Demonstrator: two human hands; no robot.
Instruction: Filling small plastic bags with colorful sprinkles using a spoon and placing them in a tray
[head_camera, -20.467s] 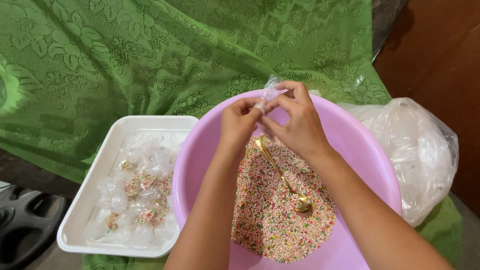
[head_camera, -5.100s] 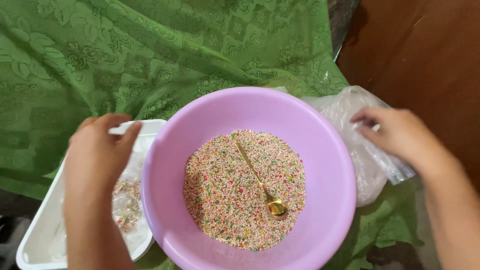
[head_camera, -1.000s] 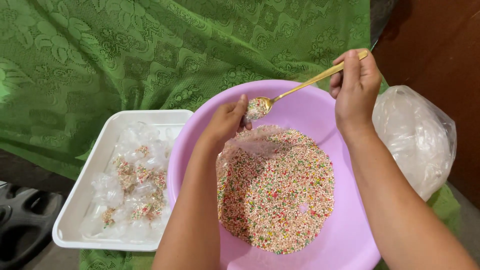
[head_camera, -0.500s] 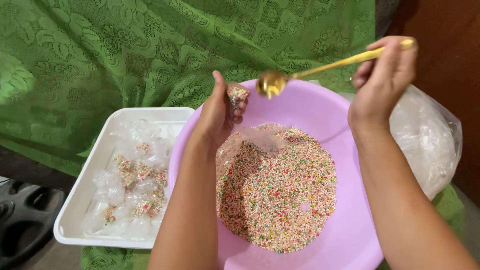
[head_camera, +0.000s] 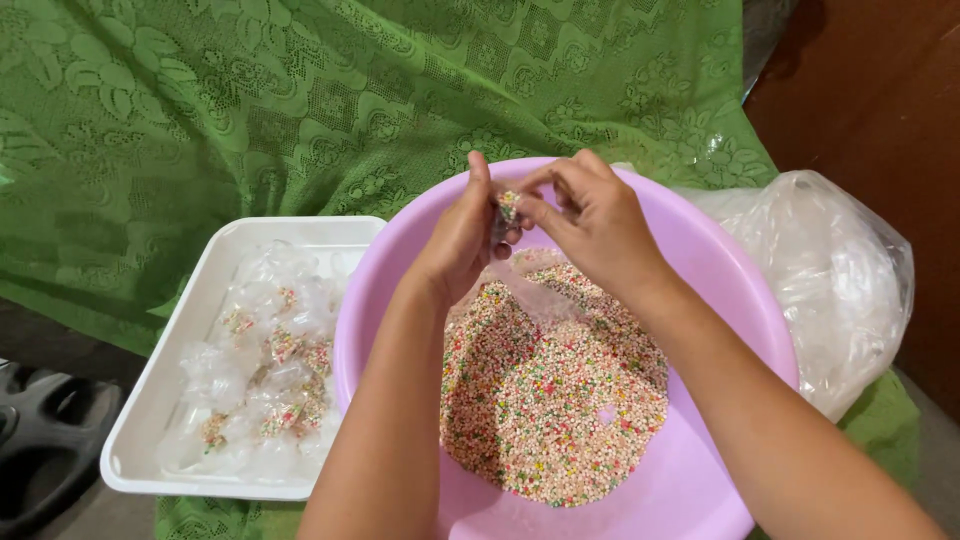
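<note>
My left hand (head_camera: 462, 235) and my right hand (head_camera: 600, 225) meet above the far side of a wide lilac basin (head_camera: 720, 290). Between their fingertips they pinch a small clear plastic bag (head_camera: 508, 205) with a little heap of coloured sprinkles in it. A strip of clear film hangs from the bag toward the heap. The basin holds a broad bed of pink, green and yellow sprinkles (head_camera: 560, 400). The gold spoon is out of sight.
A white rectangular tray (head_camera: 160, 400) at the left holds several small filled packets (head_camera: 265, 380). A large crumpled clear bag (head_camera: 840, 280) lies right of the basin. Green lace cloth (head_camera: 300, 100) covers the surface behind. A dark plastic object (head_camera: 40, 440) sits at the bottom left.
My right hand has let go of the gold spoon and come down to the small bag. Both hands now pinch the bag, lower than half a second ago.
</note>
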